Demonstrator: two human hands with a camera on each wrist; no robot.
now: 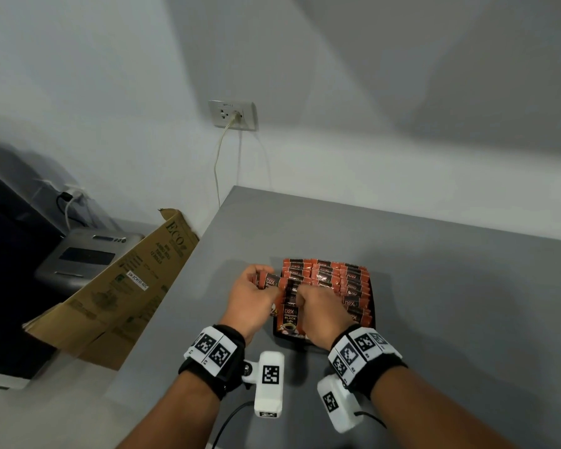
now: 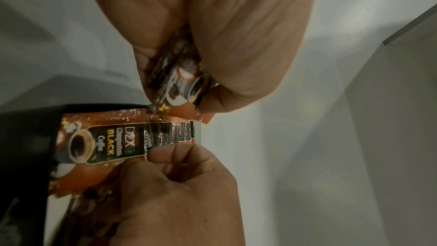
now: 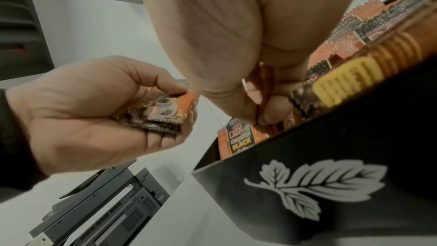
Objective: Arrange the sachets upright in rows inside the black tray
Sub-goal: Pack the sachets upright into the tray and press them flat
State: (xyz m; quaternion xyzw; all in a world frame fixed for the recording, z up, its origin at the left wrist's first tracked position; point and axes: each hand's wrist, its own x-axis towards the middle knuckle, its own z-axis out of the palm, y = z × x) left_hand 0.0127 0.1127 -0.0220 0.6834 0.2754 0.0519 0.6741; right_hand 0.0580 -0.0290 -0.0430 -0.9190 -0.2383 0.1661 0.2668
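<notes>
1. The front sachet (image 2: 99, 143) in the tray, right under the right hand (image 1: 318, 306), reads "D2X", "BLACK", "Coffee".
2. "D2X" again on the sachet (image 1: 269, 281) gripped by the left hand (image 1: 250, 299).
3. Off to the left hand's side, the cardboard box (image 1: 117, 286) shows "ECO", "12 ROLLS".

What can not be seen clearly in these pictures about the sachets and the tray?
- Head view: the right hand covers the near sachets in the black tray; whether that row stands upright is hidden.
- Right wrist view: how many sachets the left hand holds in its stack cannot be counted; they overlap.
- Left wrist view: the tray is cut off by the left edge.
</notes>
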